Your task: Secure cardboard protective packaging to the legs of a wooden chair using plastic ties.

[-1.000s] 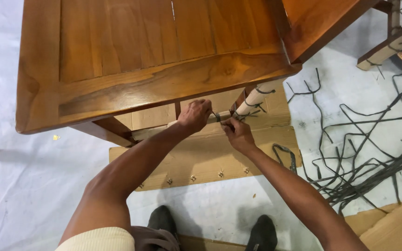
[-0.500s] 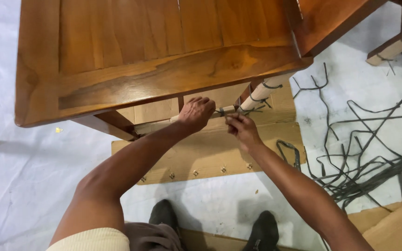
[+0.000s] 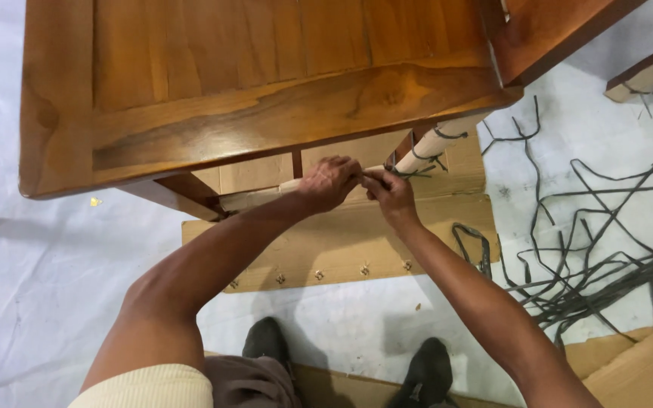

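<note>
A polished brown wooden table [image 3: 266, 113] fills the upper view. Below its front edge, my left hand [image 3: 329, 181] grips a paper-wrapped rail [image 3: 255, 198] and a thin dark strap [image 3: 411, 173] tied around it. My right hand [image 3: 389, 194] meets the left, fingers pinched on the same strap. A paper-wrapped leg [image 3: 434, 143] with dark strap around it stands just to the right of my hands.
A flat cardboard sheet [image 3: 341, 249] with staples lies on the white floor under the table. A tangle of loose dark straps [image 3: 606, 264] spreads at the right. My two dark shoes [image 3: 266, 344] stand below. More cardboard [image 3: 644, 370] lies at bottom right.
My hands have come together until they touch at the strap on the rail. The view has shifted slightly, so the table sits lower and further right.
</note>
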